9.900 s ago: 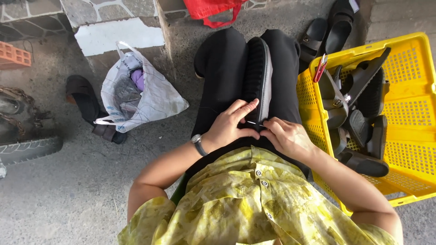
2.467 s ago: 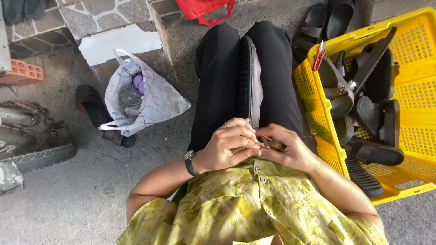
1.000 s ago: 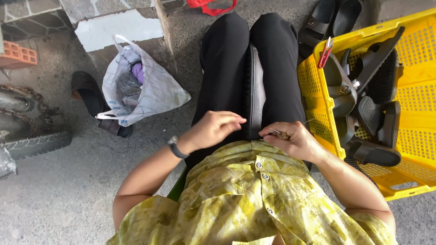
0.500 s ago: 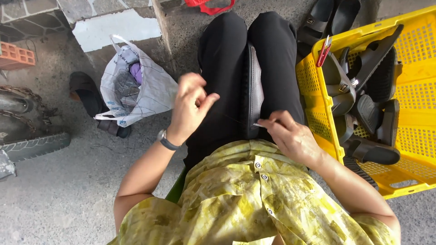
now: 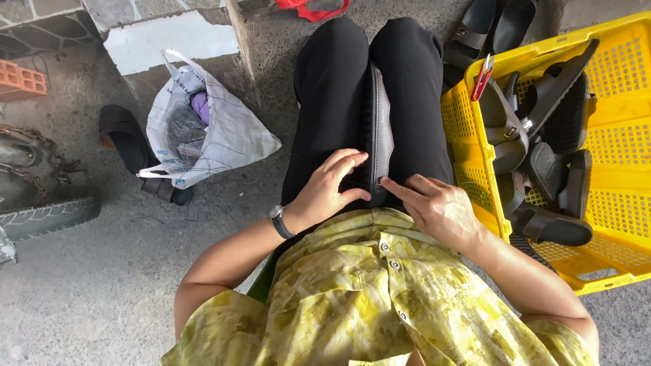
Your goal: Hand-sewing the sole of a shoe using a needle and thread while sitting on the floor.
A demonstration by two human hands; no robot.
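A black sandal sole with a grey inner face (image 5: pixel 377 129) stands on edge, clamped between my knees in black trousers. My left hand (image 5: pixel 327 191), with a watch on its wrist, rests on the sole's near end, fingers curled against its left side. My right hand (image 5: pixel 435 207) touches the sole's right side at the near end, forefinger pointing onto it. Whether it pinches a needle or thread is too small to tell.
A yellow plastic crate (image 5: pixel 614 152) on my right holds several black sandals and a red clip (image 5: pixel 482 76). A white plastic bag (image 5: pixel 203 132) lies on the concrete to my left, beside a dark slipper (image 5: pixel 125 141). A tyre (image 5: pixel 47 215) and brick (image 5: pixel 22 79) lie far left.
My left hand, lifted away to the left half a second ago, has come back down onto the near end of the sole. The right hand has stayed at the sole.
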